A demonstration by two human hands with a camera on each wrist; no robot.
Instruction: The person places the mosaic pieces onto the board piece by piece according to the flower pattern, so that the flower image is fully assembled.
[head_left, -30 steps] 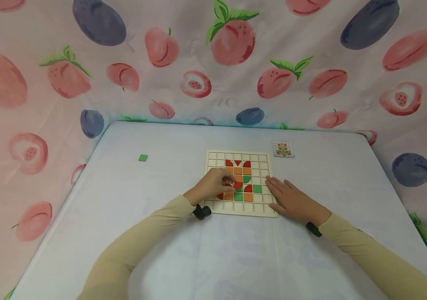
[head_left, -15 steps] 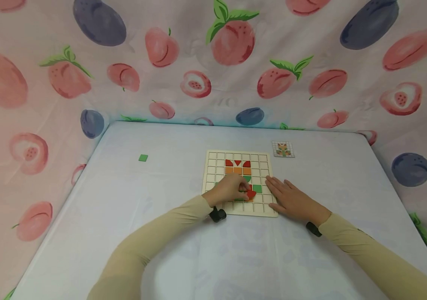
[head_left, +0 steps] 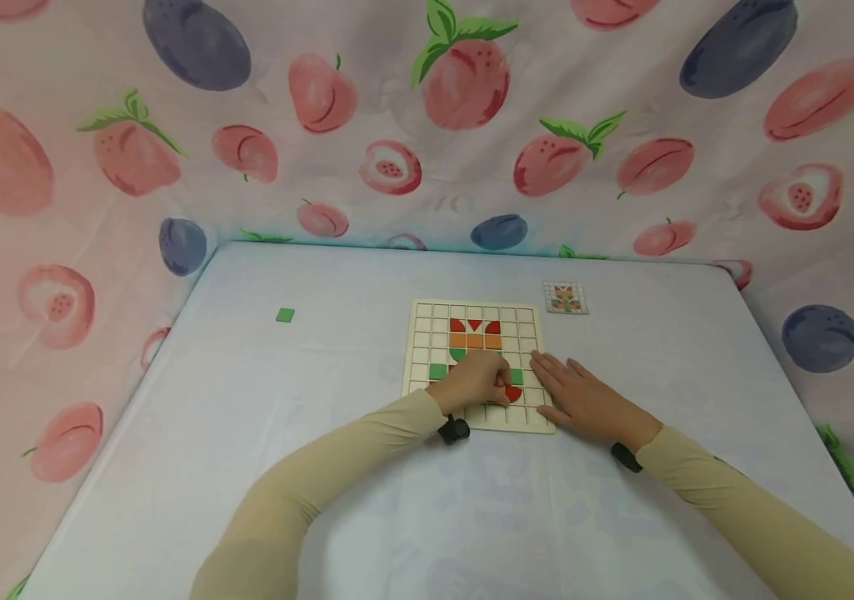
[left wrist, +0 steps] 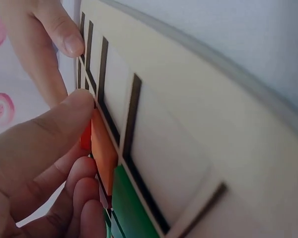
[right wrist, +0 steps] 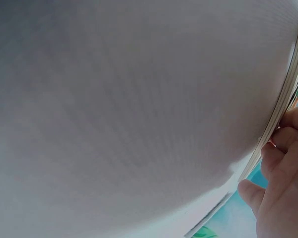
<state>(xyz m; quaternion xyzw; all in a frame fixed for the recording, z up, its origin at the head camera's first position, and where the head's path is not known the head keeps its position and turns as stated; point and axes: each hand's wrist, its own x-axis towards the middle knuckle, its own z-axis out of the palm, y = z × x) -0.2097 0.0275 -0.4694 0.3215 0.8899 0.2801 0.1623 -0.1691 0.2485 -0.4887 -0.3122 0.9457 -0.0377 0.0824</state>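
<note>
Between thumb and fingers, my left hand [head_left: 474, 382] pinches a red tile [head_left: 514, 393] with a rounded edge, low over the right lower part of the pale grid board [head_left: 490, 418]. In the left wrist view, the red tile [left wrist: 86, 135] shows past the thumb, beside an orange tile [left wrist: 105, 151] and a green tile [left wrist: 133, 206] set in the board. My right hand [head_left: 584, 400] lies with fingers straight along the board's right edge. Red, orange and green tiles form a pattern on the grid; my left hand hides part of it.
A loose green square tile [head_left: 285, 315] lies on the white table [head_left: 367, 517] to the left. Behind the board's right corner sits a small card [head_left: 566, 297] with a gridded pattern picture. A fruit-print cloth [head_left: 262, 208] hangs behind the table.
My left hand has moved right across the board, carrying the red tile from the pattern's middle to its lower right. My right hand has stayed at the board's edge.
</note>
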